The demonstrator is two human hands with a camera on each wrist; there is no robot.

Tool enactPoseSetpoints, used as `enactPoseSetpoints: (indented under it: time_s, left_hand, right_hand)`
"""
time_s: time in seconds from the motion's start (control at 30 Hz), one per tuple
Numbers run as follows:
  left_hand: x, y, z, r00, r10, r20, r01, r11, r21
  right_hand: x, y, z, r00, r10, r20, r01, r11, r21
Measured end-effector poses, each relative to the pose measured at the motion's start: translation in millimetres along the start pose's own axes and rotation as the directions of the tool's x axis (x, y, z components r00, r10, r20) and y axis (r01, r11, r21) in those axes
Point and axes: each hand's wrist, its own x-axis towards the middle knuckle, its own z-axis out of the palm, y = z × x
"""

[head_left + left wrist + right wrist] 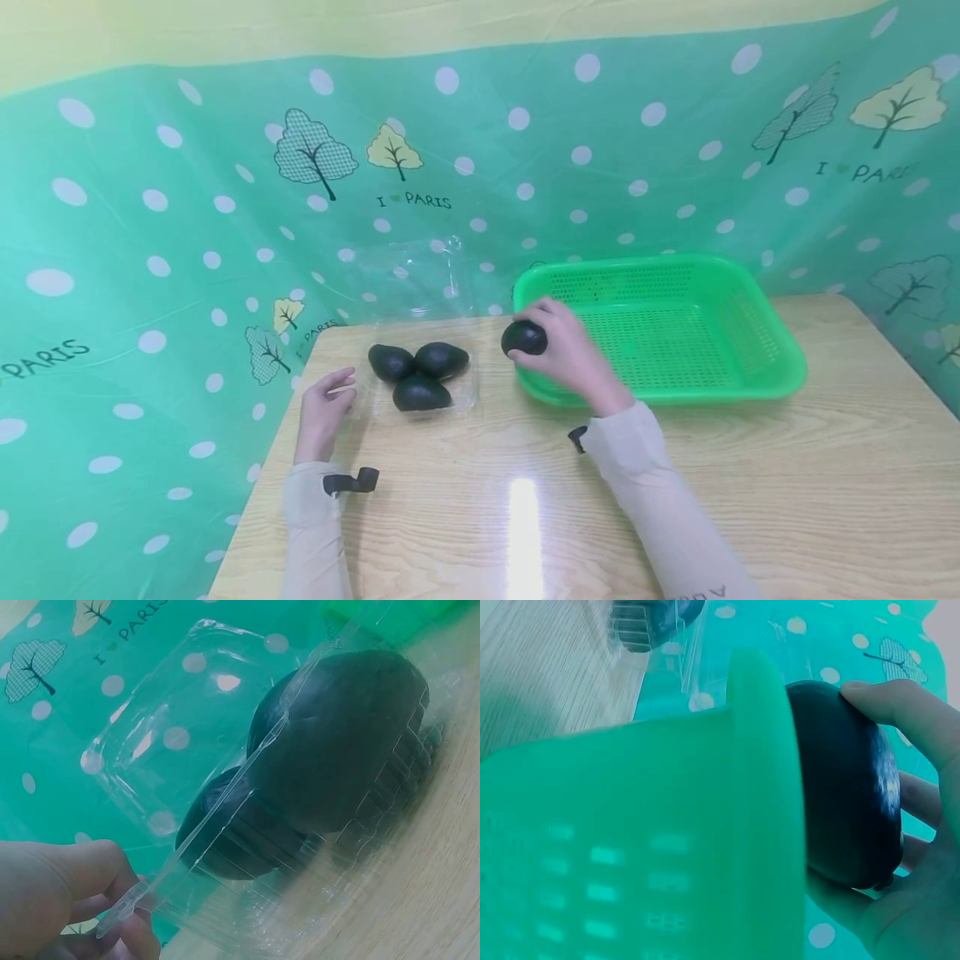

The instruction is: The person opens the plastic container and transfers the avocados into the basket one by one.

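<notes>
My right hand [564, 354] grips a dark avocado [523, 337] above the left rim of the green basket [780, 367]. In the right wrist view, the basket's rim hides one side of that avocado [847, 787]. Three more dark avocados lie in an opened clear plastic clamshell box [467, 398], one of them the near avocado [422, 393]. The box's lid [420, 279] stands raised at the back. At the box's left side, my left hand [324, 414] pinches its edge between thumb and fingers, as the left wrist view shows at the clear rim [124, 907].
The wooden table [450, 500] carries the box on the left and the basket on the right, with a gap between them. Behind hangs a green dotted cloth [480, 150], close to the table's back edge. Black camera straps [351, 481] sit on both wrists.
</notes>
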Motion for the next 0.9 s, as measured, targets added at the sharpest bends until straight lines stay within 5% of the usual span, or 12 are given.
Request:
enactPoseSetpoints:
  time_s: [0.67, 0.9]
  left_hand:
    - [-1.5, -1.8, 3.3, 1.000, 0.009, 0.027, -0.009, 1.000, 0.011]
    - [-2.3, -0.4, 2.0, 1.000, 0.009, -0.005, -0.008, 1.000, 0.021]
  right_hand:
    - [-27, 36, 1, 0.989, 0.140, -0.051, -0.135, 0.986, 0.093]
    - [-23, 41, 6, 0.986, 0.163, -0.020, -0.162, 0.985, 0.053]
